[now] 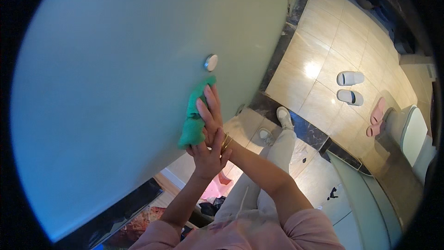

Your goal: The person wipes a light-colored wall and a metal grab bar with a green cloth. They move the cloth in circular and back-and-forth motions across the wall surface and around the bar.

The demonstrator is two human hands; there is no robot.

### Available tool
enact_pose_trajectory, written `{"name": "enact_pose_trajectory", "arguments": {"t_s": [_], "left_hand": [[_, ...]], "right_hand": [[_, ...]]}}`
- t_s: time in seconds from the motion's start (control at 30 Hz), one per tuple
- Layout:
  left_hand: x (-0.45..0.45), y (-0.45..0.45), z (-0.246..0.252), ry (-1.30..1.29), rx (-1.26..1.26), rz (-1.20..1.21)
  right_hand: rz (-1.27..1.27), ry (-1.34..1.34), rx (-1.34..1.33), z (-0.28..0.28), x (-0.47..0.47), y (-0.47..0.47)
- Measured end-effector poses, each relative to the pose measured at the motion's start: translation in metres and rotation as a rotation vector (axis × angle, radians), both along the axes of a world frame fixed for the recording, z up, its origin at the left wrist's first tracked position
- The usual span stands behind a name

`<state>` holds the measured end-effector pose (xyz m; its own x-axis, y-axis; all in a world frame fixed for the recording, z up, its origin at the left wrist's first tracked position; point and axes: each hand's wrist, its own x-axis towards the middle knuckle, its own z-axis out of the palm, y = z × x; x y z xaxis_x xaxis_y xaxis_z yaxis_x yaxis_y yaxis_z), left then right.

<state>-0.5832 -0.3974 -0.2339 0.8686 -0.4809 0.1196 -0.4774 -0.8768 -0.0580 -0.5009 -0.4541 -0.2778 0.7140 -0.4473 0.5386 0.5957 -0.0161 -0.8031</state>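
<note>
A folded green cloth (193, 130) lies flat against a broad frosted-glass panel (114, 76). My right hand (212, 111), with gold-coloured bangles at its wrist, presses the cloth to the glass with its fingers extended upward. My left hand (208, 161) is at the cloth's lower end, its fingertips partly hidden there. The left thumb and forefinger overlap the base of my right hand. Just above the cloth, a round metal knob (211, 63) projects from the panel.
A dark stone threshold (308, 132) crosses the tiled floor by my shoes (285, 117). White slippers (350, 97), pink slippers (377, 114) and a toilet (413, 135) are beyond it. Another glass panel (360, 201) curves at lower right. Black scraps (333, 193) lie on the tiles.
</note>
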Motion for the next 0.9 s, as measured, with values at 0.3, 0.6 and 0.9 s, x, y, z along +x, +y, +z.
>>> {"name": "enact_pose_trajectory", "arguments": {"t_s": [0.3, 0.6, 0.9], "left_hand": [[0.030, -0.026, -0.121, 0.257, 0.137, -0.040], [0.073, -0.050, -0.171, 0.560, 0.010, -0.096], [-0.002, -0.022, -0.031, 0.101, -0.367, 0.060]], "right_hand": [[0.081, 0.419, 0.226, -0.146, -0.002, -0.018], [0.089, 0.746, 0.487, -0.188, 0.010, -0.039], [0.337, 0.302, 0.261, -0.009, -0.015, -0.030]]}}
